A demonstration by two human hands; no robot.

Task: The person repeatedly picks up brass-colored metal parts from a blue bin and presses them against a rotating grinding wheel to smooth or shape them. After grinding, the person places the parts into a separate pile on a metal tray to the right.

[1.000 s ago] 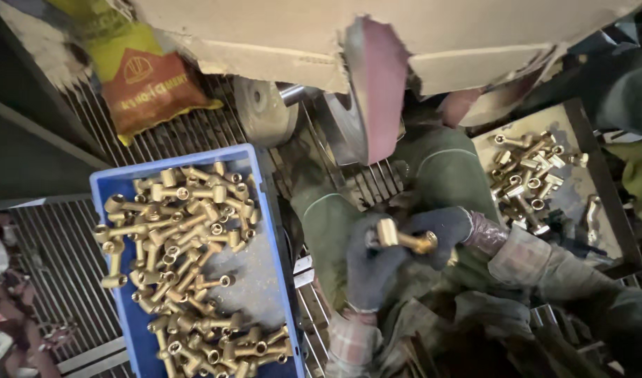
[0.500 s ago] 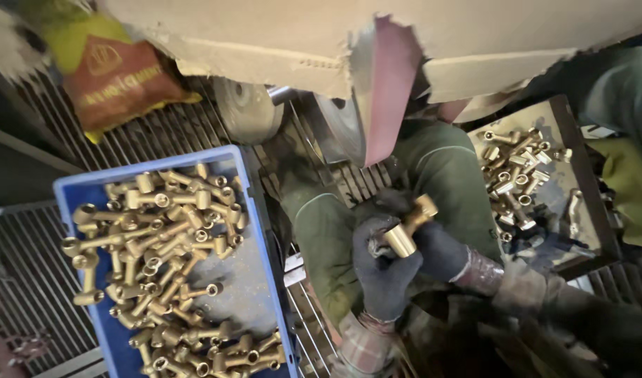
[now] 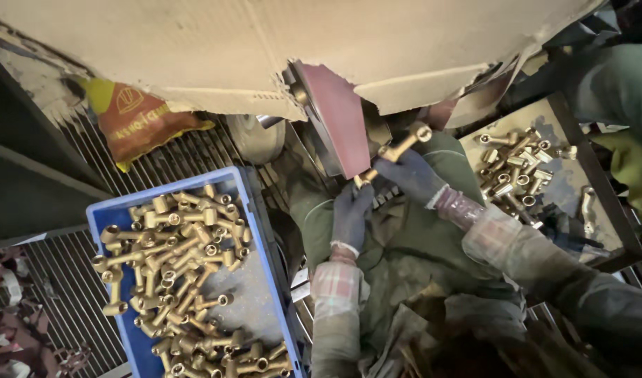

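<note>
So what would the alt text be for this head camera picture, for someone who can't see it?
Two gloved hands, left hand and right hand, press a brass fitting against a reddish sanding belt. A blue crate of brass fittings sits to the left, and a tray of more to the right.

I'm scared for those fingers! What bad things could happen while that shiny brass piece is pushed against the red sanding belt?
1. The left hand and right hand hold the brass fitting right at the sanding belt, so a slip could likely scrape a glove or fingers.
2. The belt might snatch the fitting and fling it.
3. The loose sleeve sits close to the belt and could possibly catch.
</note>
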